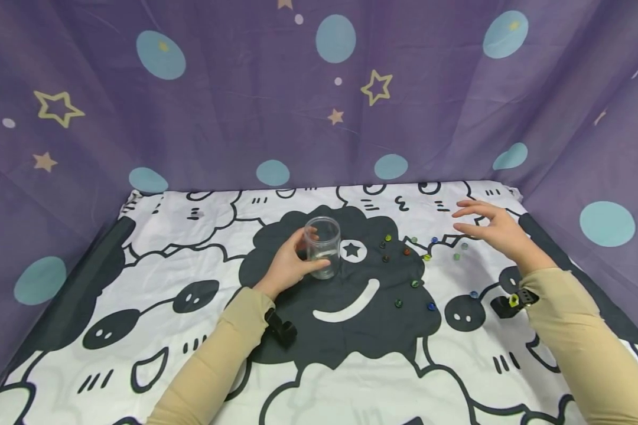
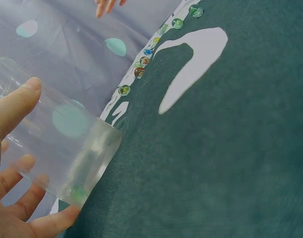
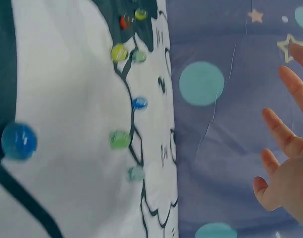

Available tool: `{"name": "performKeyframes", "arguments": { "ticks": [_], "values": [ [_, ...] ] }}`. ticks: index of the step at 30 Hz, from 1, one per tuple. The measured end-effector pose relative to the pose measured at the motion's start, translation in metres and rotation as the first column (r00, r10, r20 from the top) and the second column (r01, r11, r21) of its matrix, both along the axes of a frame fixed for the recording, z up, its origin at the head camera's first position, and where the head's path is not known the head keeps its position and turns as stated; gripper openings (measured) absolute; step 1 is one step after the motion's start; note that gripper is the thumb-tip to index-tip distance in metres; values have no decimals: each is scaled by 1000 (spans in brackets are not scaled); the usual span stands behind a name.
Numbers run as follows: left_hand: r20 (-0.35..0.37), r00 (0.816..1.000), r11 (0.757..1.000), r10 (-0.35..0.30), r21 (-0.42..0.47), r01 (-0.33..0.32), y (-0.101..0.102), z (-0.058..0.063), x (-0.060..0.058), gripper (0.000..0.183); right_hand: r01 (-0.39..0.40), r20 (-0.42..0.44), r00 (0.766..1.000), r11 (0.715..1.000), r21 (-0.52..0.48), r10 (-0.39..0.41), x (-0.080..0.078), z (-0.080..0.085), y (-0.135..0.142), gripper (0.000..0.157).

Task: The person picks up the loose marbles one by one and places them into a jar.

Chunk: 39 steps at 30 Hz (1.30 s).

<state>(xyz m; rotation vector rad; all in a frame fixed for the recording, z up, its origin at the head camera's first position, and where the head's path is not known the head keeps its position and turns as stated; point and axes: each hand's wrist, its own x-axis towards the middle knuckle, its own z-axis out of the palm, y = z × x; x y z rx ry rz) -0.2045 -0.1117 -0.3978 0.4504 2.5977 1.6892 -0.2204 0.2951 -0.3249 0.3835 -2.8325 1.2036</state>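
Observation:
My left hand (image 1: 289, 262) grips a clear, open-topped plastic jar (image 1: 324, 233), thumb on the near side and fingers round the far side. The jar stands upright on the dark cloud print, left of the marbles. Low in the jar, the left wrist view shows a blurred green spot (image 2: 78, 193). Held up at the right, my right hand (image 1: 497, 230) has its fingers spread with nothing in them. Closest to it lie a pale clear marble (image 1: 465, 246) and a light green marble (image 1: 456, 257); a blue marble (image 1: 434, 240) is farther left.
Several more glass marbles are scattered right of the jar, among them an orange one (image 1: 406, 251), a green one (image 1: 399, 303), a dark blue one (image 1: 431, 307) and a light blue one (image 1: 474, 294). A printed cloth (image 1: 383, 383) covers the table. Purple curtains (image 1: 234, 106) hang behind and at both sides.

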Motion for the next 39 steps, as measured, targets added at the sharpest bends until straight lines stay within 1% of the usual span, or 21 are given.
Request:
{"name": "performKeyframes", "arguments": {
  "ticks": [4, 8, 16, 19, 24, 26, 31, 36, 39],
  "values": [
    [4, 1000, 1000, 2, 0, -2, -1, 0, 1, 68, 39, 38, 998, 999, 25, -40, -1, -2, 10, 46],
    [3, 1000, 1000, 2, -1, -2, -1, 0, 1, 67, 67, 52, 996, 997, 35, -69, -2, -7, 21, 48],
    [6, 1000, 1000, 11, -1, -11, -1, 0, 0, 66, 91, 69, 993, 995, 31, -93, -5, -21, 38, 48],
    [5, 1000, 1000, 5, 5, -5, 0, 0, 0, 67, 86, 96, 991, 994, 65, -92, -7, -27, 42, 48],
    [3, 1000, 1000, 0, 0, 0, 0, -1, 0, 68, 62, 189, 978, 989, 135, -87, -10, -35, 47, 50],
    [0, 1000, 1000, 0, -9, 0, 0, -1, 0, 67, 47, 213, 974, 989, 137, -76, -12, -40, 49, 51],
    [-7, 1000, 1000, 2, -26, -2, 0, 0, 0, 67, 10, 218, 975, 988, 154, -44, -18, -49, 52, 50],
    [-4, 1000, 1000, 0, -17, 0, 0, 0, 0, 66, 11, 214, 976, 982, 190, -52, -24, -55, 52, 50],
    [-3, 1000, 1000, -1, -14, 1, 0, 0, 1, 66, -9, 208, 977, 976, 217, -37, -27, -59, 53, 50]
  ]
}}
